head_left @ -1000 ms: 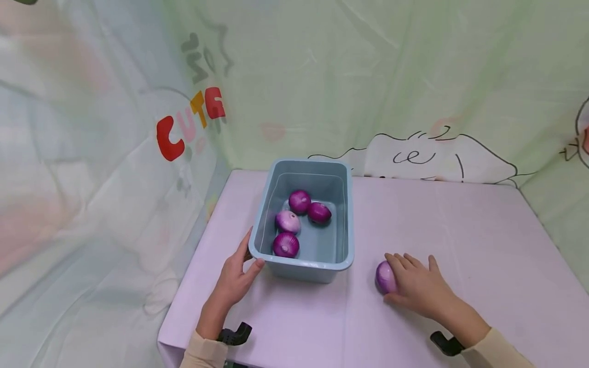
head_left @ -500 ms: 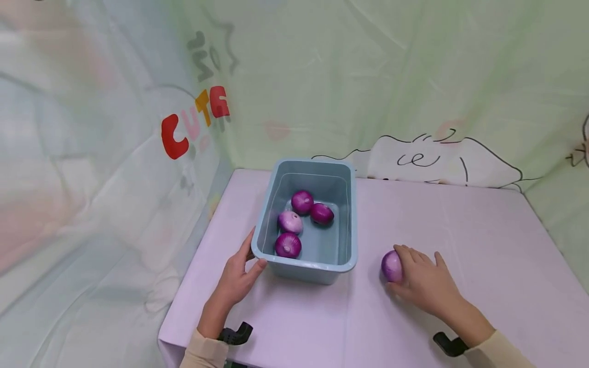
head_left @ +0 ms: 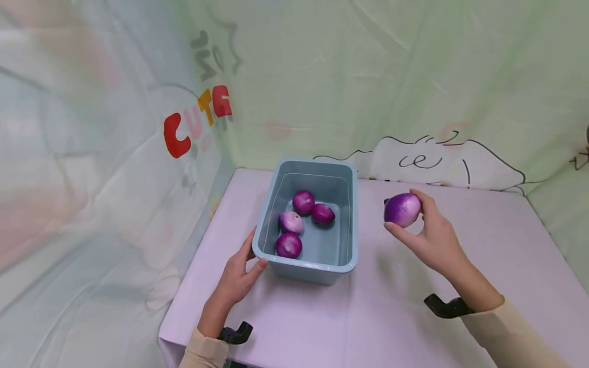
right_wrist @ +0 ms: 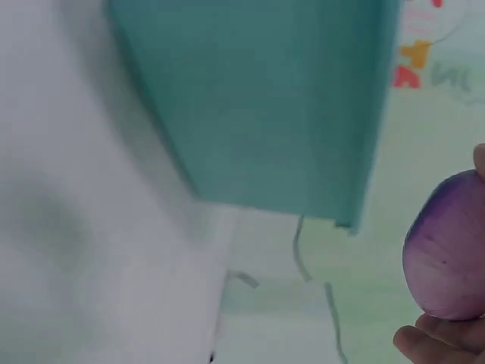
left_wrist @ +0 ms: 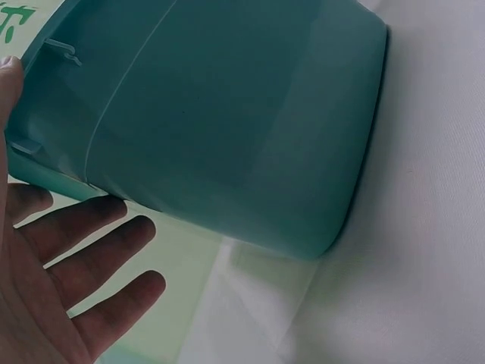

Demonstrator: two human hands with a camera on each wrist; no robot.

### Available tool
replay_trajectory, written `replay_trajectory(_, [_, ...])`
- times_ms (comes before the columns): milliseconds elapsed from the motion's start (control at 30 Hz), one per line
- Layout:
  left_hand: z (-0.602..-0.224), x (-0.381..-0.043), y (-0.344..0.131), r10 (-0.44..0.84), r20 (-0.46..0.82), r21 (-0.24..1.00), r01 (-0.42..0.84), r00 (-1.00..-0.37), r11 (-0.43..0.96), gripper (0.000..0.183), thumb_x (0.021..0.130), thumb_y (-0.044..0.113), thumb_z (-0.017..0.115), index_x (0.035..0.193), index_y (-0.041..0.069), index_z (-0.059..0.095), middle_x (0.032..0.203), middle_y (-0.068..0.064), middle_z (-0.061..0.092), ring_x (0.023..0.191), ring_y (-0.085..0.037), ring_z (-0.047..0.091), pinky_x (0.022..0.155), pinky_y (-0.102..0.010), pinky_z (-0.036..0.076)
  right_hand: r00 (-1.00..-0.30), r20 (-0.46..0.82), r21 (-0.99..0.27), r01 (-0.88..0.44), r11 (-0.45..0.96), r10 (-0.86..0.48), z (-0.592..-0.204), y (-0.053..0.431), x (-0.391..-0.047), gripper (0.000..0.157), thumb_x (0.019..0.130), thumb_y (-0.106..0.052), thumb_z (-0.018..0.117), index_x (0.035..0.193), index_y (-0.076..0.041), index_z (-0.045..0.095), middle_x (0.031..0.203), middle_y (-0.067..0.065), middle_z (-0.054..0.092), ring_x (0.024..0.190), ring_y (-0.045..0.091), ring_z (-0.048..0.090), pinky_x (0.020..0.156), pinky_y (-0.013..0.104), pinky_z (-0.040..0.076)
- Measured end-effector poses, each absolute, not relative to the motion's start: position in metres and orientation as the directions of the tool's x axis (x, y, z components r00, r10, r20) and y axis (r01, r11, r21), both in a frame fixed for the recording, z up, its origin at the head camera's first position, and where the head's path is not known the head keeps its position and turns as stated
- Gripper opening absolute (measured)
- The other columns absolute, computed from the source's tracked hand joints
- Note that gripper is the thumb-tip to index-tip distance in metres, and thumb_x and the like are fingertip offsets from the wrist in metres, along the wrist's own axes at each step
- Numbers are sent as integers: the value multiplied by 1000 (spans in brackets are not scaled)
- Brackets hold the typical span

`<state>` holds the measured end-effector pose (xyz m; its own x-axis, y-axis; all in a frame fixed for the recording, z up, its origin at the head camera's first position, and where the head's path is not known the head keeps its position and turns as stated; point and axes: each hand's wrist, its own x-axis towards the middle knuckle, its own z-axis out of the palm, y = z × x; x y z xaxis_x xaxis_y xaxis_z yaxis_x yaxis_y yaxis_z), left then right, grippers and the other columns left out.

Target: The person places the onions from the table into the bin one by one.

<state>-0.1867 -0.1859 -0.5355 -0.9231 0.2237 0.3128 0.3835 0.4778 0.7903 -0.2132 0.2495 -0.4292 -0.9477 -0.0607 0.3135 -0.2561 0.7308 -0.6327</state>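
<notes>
A blue-grey plastic bin (head_left: 317,277) stands on the table in the head view, with several purple onions inside, among them a paler onion (head_left: 291,223). My left hand (head_left: 238,276) rests at the bin's near left corner. In the left wrist view its fingers (left_wrist: 114,307) are spread and fairly straight, some by the rim, the lower ones apart from the wall. My right hand (head_left: 434,239) holds a purple and white onion (head_left: 402,209) between thumb and fingers, raised above the table to the right of the bin. The right wrist view shows this onion at its right edge.
A pale lilac cloth covers the table (head_left: 483,255). Printed curtains (head_left: 294,76) hang behind it and along the left side. Black wrist cameras sit on both forearms. The table's front left corner shows near the left sleeve.
My right hand has lifted the onion off the table, from lying under the fingers to well above the cloth. The left hand and bin stay essentially in place.
</notes>
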Motion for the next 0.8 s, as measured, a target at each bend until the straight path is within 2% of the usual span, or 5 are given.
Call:
replay_trajectory(100, [-536,-185,-186,222,305,795,376,-926,476,82,101,31,69,167,31,21,162,-1,41,126,-30,61,99,-57,51,-962,270,-725,-226,651,-33,-407,239,-222,93,92,-41,79,160,-4,27,149,26,45,128,51,51,95,70,48])
replay_trajectory(267, [-537,-184,-186,220,286,804,358,-933,475,81,101,33,68,167,34,21,162,1,41,127,-30,61,97,-60,51,-987,161,-832,-137,538,-3,-377,219,-237,97,94,-50,75,163,-7,22,155,20,42,139,41,45,98,63,49])
replay_trajectory(400, [-535,-186,-187,225,287,794,362,-931,487,80,101,41,67,167,35,21,162,3,40,127,-29,61,96,-59,52,-996,85,-900,-88,427,-25,-357,200,-253,98,94,-55,72,164,-8,21,155,17,43,137,34,48,104,54,48])
replay_trajectory(533, [-532,-187,-187,227,287,791,364,-931,493,81,101,41,67,167,35,20,163,4,40,128,-30,60,95,-59,53,-995,41,-956,-66,285,-91,-340,177,-271,95,96,-51,71,163,-7,21,156,15,42,134,31,50,102,46,51])
replay_trajectory(800, [-529,-186,-186,229,275,792,355,-934,497,83,100,42,68,167,34,20,164,6,37,130,-30,59,97,-58,52,-968,-70,-997,60,49,-240,-329,132,-306,86,97,-50,71,159,-5,32,150,14,46,134,30,48,108,49,46])
